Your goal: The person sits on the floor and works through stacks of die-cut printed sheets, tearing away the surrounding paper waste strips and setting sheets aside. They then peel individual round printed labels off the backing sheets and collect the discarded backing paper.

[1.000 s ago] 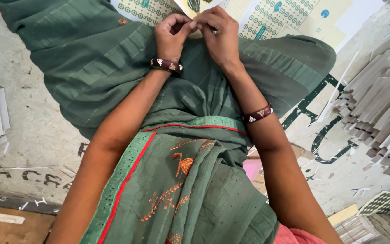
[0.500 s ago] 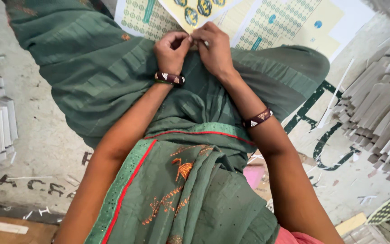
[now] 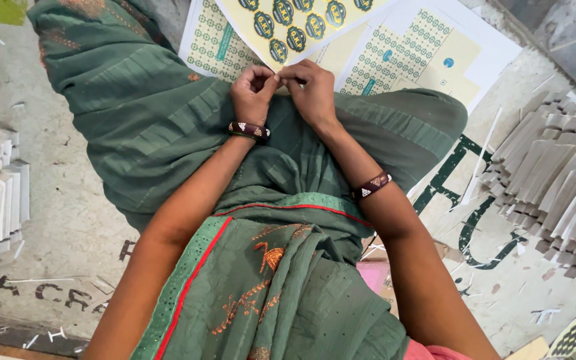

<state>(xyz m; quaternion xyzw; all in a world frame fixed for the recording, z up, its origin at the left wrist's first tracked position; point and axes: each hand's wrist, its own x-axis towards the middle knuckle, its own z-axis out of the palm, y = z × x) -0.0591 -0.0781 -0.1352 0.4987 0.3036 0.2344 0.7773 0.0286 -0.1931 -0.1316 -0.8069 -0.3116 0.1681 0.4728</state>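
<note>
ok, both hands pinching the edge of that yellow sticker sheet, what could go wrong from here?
1. The left hand and right hand pinch the yellow sticker sheet at one small spot on its near edge; it might crease or tear there.
2. The sheet overlaps the green patterned printed sheets beneath; a tug could drag them askew.
3. The stacks of white card strips fan loosely near the right elbow and could be knocked.

A pale yellow printed sheet (image 3: 295,23) bearing rows of dark round badge-like labels with gold rims lies flat and slightly skewed on top of other patterned sheets (image 3: 401,57). Its near edge reaches the green-clad knees, where it is pinched between the fingertips of both hands; its far part runs out of view.
</note>
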